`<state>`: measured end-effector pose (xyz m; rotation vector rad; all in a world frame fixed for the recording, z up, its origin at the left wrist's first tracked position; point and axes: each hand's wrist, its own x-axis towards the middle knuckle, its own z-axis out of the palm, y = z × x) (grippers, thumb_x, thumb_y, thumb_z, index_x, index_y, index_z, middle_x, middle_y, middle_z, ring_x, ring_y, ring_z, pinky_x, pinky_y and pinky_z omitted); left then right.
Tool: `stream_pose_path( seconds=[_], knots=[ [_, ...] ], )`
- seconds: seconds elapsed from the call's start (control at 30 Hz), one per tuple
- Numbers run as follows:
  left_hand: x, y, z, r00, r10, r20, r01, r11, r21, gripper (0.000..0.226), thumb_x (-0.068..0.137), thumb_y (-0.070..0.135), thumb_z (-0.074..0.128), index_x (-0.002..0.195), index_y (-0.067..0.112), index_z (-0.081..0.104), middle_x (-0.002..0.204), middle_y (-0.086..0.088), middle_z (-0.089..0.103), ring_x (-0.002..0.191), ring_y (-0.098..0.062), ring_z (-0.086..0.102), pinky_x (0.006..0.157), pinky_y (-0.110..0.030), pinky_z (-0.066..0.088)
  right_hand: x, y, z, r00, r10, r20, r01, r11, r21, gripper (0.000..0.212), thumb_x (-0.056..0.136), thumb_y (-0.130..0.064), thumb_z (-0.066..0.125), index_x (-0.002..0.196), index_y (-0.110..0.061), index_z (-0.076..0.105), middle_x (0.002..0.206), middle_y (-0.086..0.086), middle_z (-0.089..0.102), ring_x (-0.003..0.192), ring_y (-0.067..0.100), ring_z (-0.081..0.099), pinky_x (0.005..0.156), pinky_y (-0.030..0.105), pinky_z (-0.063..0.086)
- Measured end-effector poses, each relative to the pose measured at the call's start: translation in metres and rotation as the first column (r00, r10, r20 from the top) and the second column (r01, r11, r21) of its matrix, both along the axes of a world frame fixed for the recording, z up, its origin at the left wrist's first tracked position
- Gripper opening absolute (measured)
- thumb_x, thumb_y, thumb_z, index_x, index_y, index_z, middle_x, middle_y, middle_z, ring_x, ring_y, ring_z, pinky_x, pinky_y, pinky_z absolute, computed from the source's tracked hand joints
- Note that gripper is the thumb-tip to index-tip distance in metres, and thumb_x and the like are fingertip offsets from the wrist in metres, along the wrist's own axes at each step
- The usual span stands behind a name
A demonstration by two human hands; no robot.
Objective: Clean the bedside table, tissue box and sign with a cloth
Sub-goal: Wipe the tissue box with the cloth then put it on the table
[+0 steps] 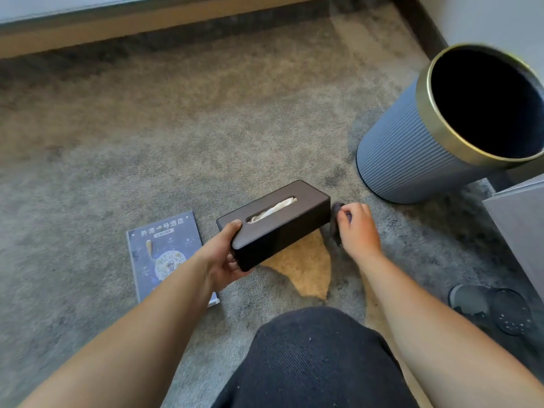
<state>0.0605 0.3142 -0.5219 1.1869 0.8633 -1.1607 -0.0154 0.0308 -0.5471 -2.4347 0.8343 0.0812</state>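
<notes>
A dark brown tissue box (282, 219) with white tissue showing in its top slot is held above the carpet. My left hand (226, 257) grips its near left end. My right hand (357, 228) holds a dark grey cloth (337, 222) bunched against the box's right end. A blue acrylic sign (166, 251) with white Chinese characters lies flat on the carpet to the left, partly hidden under my left forearm. The grey corner of the bedside table (521, 228) shows at the right edge.
A ribbed blue-grey waste bin (412, 148) with a gold rim stands at the right, near the table. A dark slipper (494, 307) lies at the lower right. My knee in dark trousers (318, 357) fills the bottom centre. A wooden base runs along the far edge of the grey carpet.
</notes>
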Motion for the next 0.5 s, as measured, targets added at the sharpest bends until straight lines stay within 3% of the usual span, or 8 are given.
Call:
stream_pose_path(
  seconds=[0.07,0.13,0.2,0.23,0.33,0.5],
  knots=[
    [0.001,0.003,-0.003,0.999,-0.035,0.029,0.034,0.999,0.013,0.053,0.081,0.056,0.066,0.103,0.008,0.06,0.073,-0.011,0.067,0.068,-0.024,0.066,0.058,-0.035,0.06,0.004,-0.015,0.001,0.961,-0.273,-0.04,0.274,0.93,0.246,0.017,0.095,-0.035,0.051,0.092,-0.019,0.058,0.102,0.005,0.059,0.092,0.022,0.057,0.066,0.029,0.036],
    [0.004,0.005,-0.004,0.997,-0.063,0.054,0.063,0.998,0.016,0.052,0.081,0.057,0.066,0.101,0.009,0.06,0.078,-0.011,0.063,0.074,-0.023,0.063,0.06,-0.034,0.06,0.013,-0.017,0.004,0.895,-0.434,-0.102,0.411,0.715,0.565,0.023,0.096,-0.04,0.051,0.095,-0.018,0.06,0.105,0.011,0.066,0.095,0.025,0.063,0.073,0.034,0.051],
    [0.007,0.008,-0.003,0.99,-0.097,0.098,0.094,0.995,0.029,0.05,0.081,0.056,0.068,0.101,0.01,0.062,0.075,-0.009,0.068,0.066,-0.022,0.068,0.058,-0.032,0.059,0.024,-0.009,0.005,0.888,-0.408,-0.212,0.395,0.443,0.805,0.033,0.096,-0.043,0.051,0.109,-0.015,0.06,0.111,0.018,0.069,0.104,0.035,0.065,0.089,0.053,0.052],
    [0.008,0.01,-0.001,0.985,-0.119,0.127,0.115,0.992,0.043,0.051,0.08,0.055,0.069,0.103,0.01,0.064,0.076,-0.008,0.069,0.065,-0.021,0.069,0.058,-0.03,0.058,0.028,-0.003,0.007,0.901,-0.356,-0.248,0.377,0.363,0.852,0.037,0.095,-0.045,0.053,0.114,-0.014,0.06,0.11,0.018,0.07,0.103,0.034,0.067,0.09,0.054,0.052],
    [0.009,0.02,0.01,0.968,-0.16,0.194,0.145,0.986,0.085,0.053,0.079,0.054,0.069,0.107,0.009,0.065,0.081,-0.007,0.069,0.068,-0.019,0.069,0.056,-0.028,0.056,0.029,0.009,0.019,0.936,-0.21,-0.284,0.347,0.404,0.846,0.039,0.088,-0.046,0.063,0.106,-0.01,0.062,0.1,0.016,0.072,0.092,0.031,0.07,0.079,0.048,0.057],
    [0.005,0.044,0.058,0.944,-0.196,0.266,0.187,0.981,0.059,0.045,0.085,0.048,0.066,0.109,0.01,0.065,0.079,-0.002,0.075,0.072,-0.016,0.071,0.064,-0.029,0.058,0.001,0.024,0.07,0.942,-0.193,-0.276,0.335,0.458,0.823,0.03,0.079,-0.042,0.075,0.083,-0.018,0.058,0.079,0.008,0.066,0.072,0.022,0.062,0.064,0.036,0.051]
  ],
)
